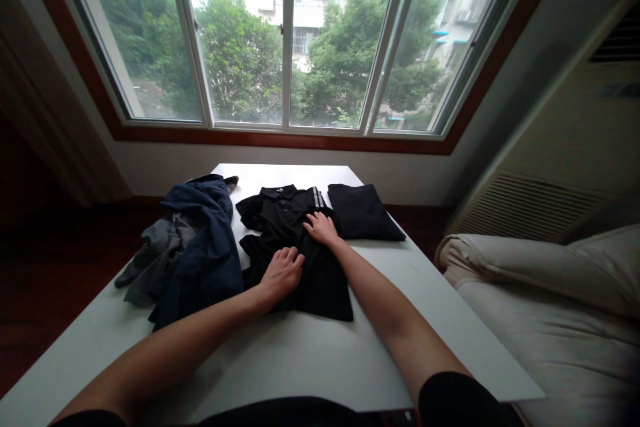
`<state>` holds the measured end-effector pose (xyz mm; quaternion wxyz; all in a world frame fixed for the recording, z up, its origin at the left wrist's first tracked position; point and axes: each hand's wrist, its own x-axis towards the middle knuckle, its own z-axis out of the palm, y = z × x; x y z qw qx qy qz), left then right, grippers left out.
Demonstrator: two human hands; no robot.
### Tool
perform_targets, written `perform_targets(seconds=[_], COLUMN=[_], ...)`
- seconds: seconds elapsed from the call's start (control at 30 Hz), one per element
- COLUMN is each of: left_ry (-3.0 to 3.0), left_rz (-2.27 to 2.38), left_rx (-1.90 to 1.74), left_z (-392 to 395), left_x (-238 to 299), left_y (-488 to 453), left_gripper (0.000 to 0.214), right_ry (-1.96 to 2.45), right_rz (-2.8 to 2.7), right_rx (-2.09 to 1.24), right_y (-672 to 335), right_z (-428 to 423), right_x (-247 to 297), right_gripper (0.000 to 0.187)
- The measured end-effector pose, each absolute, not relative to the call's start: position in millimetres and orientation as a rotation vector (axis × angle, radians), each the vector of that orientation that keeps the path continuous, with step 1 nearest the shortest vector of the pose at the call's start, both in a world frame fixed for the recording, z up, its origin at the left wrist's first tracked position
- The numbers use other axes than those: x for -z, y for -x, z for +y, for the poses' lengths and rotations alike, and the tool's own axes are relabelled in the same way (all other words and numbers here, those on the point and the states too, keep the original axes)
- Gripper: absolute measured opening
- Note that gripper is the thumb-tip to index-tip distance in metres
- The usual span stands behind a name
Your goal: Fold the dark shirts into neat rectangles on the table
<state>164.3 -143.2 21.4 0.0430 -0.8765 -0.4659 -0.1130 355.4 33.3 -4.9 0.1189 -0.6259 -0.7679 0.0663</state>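
A black polo shirt [284, 215] with a buttoned collar and pale stripes on one sleeve lies spread on the white table, its collar toward the window. My left hand [283, 273] is closed with curled fingers on the shirt's lower left part, where the cloth is creased. Higher up, near the striped sleeve, my right hand [321, 227] rests on the shirt with its fingers spread. To the right lies a folded black garment [365, 212]. On the left is a loose heap with a navy garment [213, 247] and a grey garment [167, 240].
The white table [450, 333] narrows toward a wide window [287, 40] in a brown frame. A cream sofa [555, 320] stands close to its right side, with a vented beige unit [545, 167] behind. At the left hangs a curtain [55, 87].
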Motion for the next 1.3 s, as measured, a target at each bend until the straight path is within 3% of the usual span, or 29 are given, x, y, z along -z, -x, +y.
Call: perform_targets(seconds=[0.13, 0.4, 0.73, 1.07, 1.2, 1.3], left_ry=[2.768, 2.716, 2.379, 2.03, 1.893, 1.833], left_rz=[-1.358, -1.477, -1.868, -2.461, -2.338, -2.316], left_rx=[0.321, 0.394, 0.261, 0.269, 0.388, 0.326], left_z=[-161.7, -180.9, -169.3, -117.6, -98.0, -85.1], left_x=[-22.3, -36.1, -45.9, -50.8, -57.9, -60.2], left_y=[-147.8, -75.5, 35.8, 91.9, 82.6, 72.6], left_gripper=[0.046, 0.058, 0.058, 0.074, 0.076, 0.09], right_ry=[1.834, 1.818, 1.818, 1.807, 1.804, 1.802], right_rz=[-2.244, -2.253, -2.257, -2.27, -2.275, -2.271], right_rx=[-0.195, -0.183, -0.177, -0.147, -0.155, -0.153], right_y=[-355.6, -356.7, -355.9, -356.2, -357.3, -357.8], right_z=[33.9, 35.1, 38.0, 34.8, 35.7, 35.2], right_x=[4.6, 6.3, 9.7, 7.5, 7.9, 7.3], right_gripper=[0.059, 0.059, 0.059, 0.058, 0.059, 0.058])
